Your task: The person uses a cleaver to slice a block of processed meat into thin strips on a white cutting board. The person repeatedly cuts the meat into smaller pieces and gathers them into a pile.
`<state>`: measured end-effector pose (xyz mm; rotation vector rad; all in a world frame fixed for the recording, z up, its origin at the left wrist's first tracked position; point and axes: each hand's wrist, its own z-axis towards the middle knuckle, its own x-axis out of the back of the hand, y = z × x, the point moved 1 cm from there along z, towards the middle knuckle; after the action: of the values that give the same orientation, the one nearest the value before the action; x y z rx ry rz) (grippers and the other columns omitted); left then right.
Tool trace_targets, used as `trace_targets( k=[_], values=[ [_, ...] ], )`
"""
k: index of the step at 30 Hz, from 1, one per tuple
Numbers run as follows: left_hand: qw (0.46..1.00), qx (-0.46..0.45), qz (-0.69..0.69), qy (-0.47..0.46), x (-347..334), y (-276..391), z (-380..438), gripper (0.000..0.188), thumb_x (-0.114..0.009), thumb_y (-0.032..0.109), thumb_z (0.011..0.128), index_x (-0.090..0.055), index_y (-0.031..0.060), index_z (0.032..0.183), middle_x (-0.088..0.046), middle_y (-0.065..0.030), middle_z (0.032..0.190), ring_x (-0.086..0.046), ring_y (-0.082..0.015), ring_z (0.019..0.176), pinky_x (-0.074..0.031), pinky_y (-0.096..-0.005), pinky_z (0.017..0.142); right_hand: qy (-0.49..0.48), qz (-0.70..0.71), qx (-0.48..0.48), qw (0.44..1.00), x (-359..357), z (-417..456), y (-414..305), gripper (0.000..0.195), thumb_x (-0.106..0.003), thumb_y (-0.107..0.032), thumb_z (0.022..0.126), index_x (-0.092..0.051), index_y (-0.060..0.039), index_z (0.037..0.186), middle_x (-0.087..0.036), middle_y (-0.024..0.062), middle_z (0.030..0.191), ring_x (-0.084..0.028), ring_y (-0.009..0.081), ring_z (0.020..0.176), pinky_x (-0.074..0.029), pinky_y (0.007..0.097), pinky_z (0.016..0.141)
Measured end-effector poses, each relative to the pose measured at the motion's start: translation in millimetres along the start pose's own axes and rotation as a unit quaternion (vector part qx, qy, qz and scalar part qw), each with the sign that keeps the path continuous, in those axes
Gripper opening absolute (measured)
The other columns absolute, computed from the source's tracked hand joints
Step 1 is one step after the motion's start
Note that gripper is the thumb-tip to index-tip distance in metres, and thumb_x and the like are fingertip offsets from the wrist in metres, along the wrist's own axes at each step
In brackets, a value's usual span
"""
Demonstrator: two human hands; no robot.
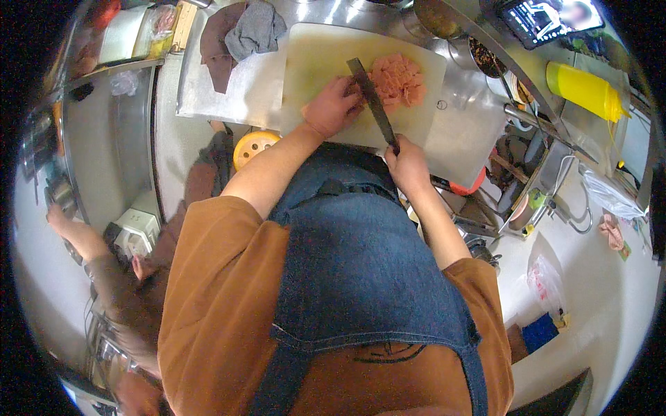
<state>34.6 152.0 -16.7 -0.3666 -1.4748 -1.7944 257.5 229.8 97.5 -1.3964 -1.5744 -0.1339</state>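
Observation:
A kitchen knife (375, 104) with a dark blade is in my right hand (409, 164), its handle enclosed by my fingers near the board's lower edge. The blade points up and to the left over the cutting board (317, 57). My left hand (334, 105) rests on the board just left of the blade, fingers bent; what lies under its fingertips is hidden. Right beside the blade's upper part lies a heap of cut pink raw meat (399, 80).
Grey and brown cloths (255, 31) lie left of the board on the steel counter (250, 101). Pots (486, 54) stand beyond its right side, with a yellow squeeze bottle (583, 91) farther right. A co-worker's arm (78, 234) is at left. A yellow round stool (255, 148) stands below the counter.

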Motion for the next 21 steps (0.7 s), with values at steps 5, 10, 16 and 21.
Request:
trace_targets(
  k=[5, 10, 16, 21],
  values=[
    [1.000, -0.014, 0.000, -0.001, 5, 1, 1, 0.030, -0.084, 0.021, 0.088, -0.075, 0.0081, 0.114, -0.066, -0.0224, 0.122, -0.064, -0.0470, 0.111, -0.057, -0.0545, 0.095, -0.033, -0.027, -0.020, 0.999, 11, -14, -1, 0.022, -0.065, -0.017, 0.097, -0.069, 0.0015, 0.108, -0.073, 0.0315, 0.099, -0.069, 0.0546, 0.091, -0.054, 0.0634, 0.082],
    [1.000, -0.014, -0.005, 0.001, -2, -4, -2, 0.032, -0.084, 0.020, 0.087, -0.074, 0.0076, 0.114, -0.066, -0.0239, 0.126, -0.064, -0.0481, 0.113, -0.056, -0.0557, 0.097, -0.052, -0.056, -0.011, 0.997, 16, -15, -1, 0.026, -0.065, -0.020, 0.098, -0.068, 0.0013, 0.112, -0.074, 0.0319, 0.100, -0.071, 0.0541, 0.092, -0.055, 0.0634, 0.082],
    [1.000, -0.030, 0.001, 0.000, -3, -8, -2, 0.034, -0.085, 0.021, 0.085, -0.074, 0.0086, 0.115, -0.065, -0.0251, 0.132, -0.064, -0.0487, 0.116, -0.056, -0.0557, 0.099, -0.062, -0.095, -0.043, 0.993, -5, 20, -5, 0.028, -0.064, -0.018, 0.097, -0.070, 0.0038, 0.113, -0.073, 0.0324, 0.101, -0.070, 0.0531, 0.100, -0.055, 0.0606, 0.089],
    [1.000, -0.023, 0.005, -0.012, 1, -5, -3, 0.035, -0.085, 0.021, 0.084, -0.075, 0.0105, 0.116, -0.064, -0.0251, 0.134, -0.063, -0.0484, 0.118, -0.056, -0.0557, 0.100, -0.023, -0.089, -0.031, 0.995, -34, 37, 11, 0.026, -0.065, -0.018, 0.096, -0.070, 0.0025, 0.112, -0.074, 0.0314, 0.102, -0.070, 0.0520, 0.100, -0.055, 0.0604, 0.090]
  ],
)
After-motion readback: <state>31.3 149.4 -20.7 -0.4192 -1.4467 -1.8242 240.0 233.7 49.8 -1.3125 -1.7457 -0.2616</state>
